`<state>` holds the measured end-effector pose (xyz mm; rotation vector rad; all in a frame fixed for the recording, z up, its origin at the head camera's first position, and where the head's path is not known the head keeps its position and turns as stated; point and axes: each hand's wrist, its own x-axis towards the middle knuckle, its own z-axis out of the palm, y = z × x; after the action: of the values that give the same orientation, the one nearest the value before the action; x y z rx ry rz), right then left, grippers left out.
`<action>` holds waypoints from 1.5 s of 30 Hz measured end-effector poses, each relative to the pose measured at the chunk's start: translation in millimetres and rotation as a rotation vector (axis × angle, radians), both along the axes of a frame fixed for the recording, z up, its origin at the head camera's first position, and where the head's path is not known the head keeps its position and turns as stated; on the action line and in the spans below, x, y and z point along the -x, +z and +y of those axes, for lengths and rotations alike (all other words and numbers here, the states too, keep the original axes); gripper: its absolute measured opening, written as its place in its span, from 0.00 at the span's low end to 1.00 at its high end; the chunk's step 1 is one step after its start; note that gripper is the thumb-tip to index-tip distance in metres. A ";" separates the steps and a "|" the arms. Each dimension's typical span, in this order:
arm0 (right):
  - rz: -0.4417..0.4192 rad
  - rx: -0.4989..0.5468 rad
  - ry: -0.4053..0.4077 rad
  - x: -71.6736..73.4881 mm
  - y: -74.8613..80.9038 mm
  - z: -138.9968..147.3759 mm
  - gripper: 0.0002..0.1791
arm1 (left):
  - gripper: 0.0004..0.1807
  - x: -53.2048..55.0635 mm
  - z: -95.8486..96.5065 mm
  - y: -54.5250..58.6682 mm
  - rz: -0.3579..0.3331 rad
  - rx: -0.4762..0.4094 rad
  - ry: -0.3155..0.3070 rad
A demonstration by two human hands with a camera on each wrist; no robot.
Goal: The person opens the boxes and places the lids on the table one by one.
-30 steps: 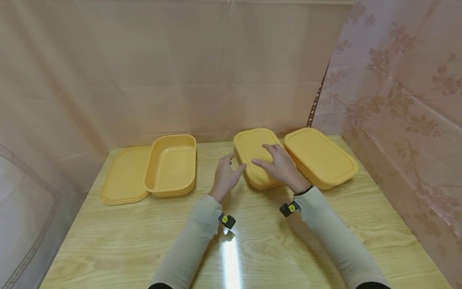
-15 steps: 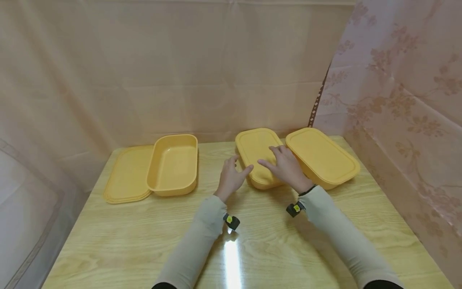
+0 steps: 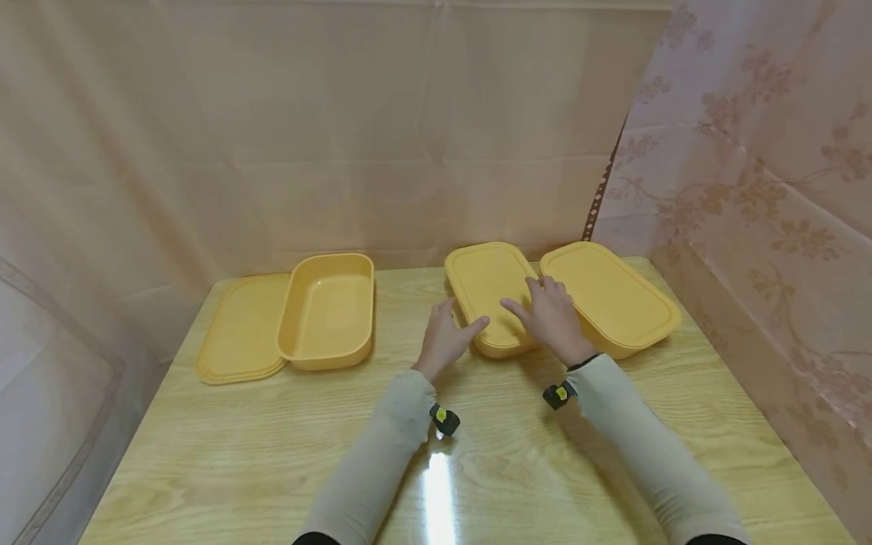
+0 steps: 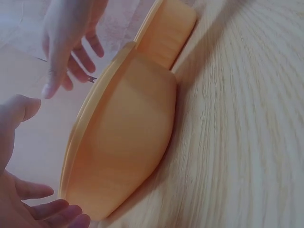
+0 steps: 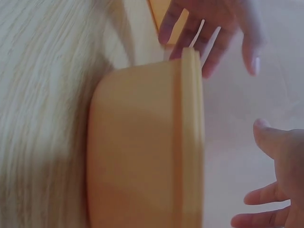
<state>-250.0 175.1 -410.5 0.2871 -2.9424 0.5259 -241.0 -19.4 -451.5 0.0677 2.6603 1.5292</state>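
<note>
A yellow rectangular box with its lid on (image 3: 487, 284) stands toward the back of the wooden table, right of centre. Beside its left edge is my left hand (image 3: 443, 339), thumb spread toward the lid; whether the fingertips touch the box cannot be told. My right hand (image 3: 553, 322) hovers over the lid's right side, fingers spread and slightly bent, holding nothing. In the left wrist view the box wall (image 4: 126, 123) fills the middle, with the left fingers (image 4: 52, 209) near its rim. The right wrist view shows the box side (image 5: 137, 142), with the right fingers apart from it.
A second lidded yellow box (image 3: 613, 295) stands close on the right. On the left, an uncovered yellow box (image 3: 330, 318) partly overlaps flat yellow lids (image 3: 241, 329), seemingly stacked. Curtains hang behind the table (image 3: 272, 454) and along both sides.
Both hands have shifted to the right, the left one closer to the middle box. The boxes and lids have kept their places; the head view has moved slightly.
</note>
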 end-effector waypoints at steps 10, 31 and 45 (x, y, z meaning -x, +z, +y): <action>0.073 -0.092 -0.066 0.0 -10.6 14.5 0.40 | 0.49 -2.3 6.7 -2.4 -0.051 -0.002 0.014; -0.039 -0.067 -0.169 2.2 -14.0 42.8 0.38 | 0.46 -5.3 16.4 -11.0 -0.093 -0.009 0.043; -0.123 -0.043 -0.169 -4.9 -17.0 43.2 0.32 | 0.42 -7.4 19.0 -8.6 -0.109 -0.007 0.052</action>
<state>-245.2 218.3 -427.5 0.0095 -3.0624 0.4735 -233.6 -0.4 -460.1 -0.0830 2.5917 1.5105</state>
